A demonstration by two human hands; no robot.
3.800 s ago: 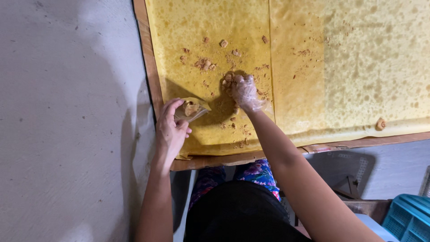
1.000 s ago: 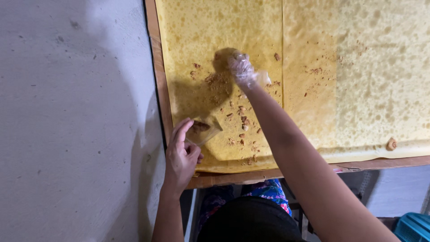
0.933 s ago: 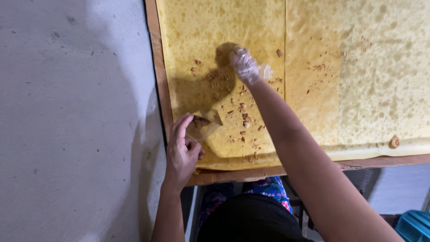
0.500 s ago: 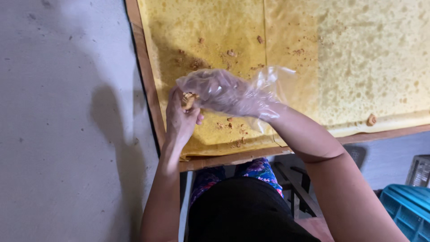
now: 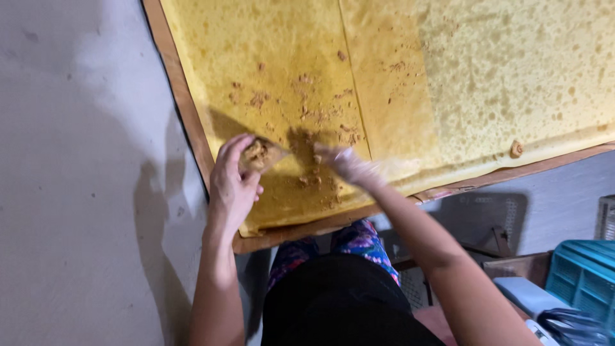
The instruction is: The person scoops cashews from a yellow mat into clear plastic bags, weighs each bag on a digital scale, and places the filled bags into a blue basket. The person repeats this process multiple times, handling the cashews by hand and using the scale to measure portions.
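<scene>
Pretty plain setup here: the whole left side is a pale grey concrete-looking surface [image 5: 70,173], a bit speckled, with soft shadows falling across it, so the light seems to come from above and to the right. Lower right there's a light grey floor [image 5: 564,186] and some dark furniture legs [image 5: 493,247] with a perforated grey panel [image 5: 496,214] behind them. A turquoise plastic crate [image 5: 580,275] sits in the bottom right corner, with a pale flat thing [image 5: 528,295] just beside it.
</scene>
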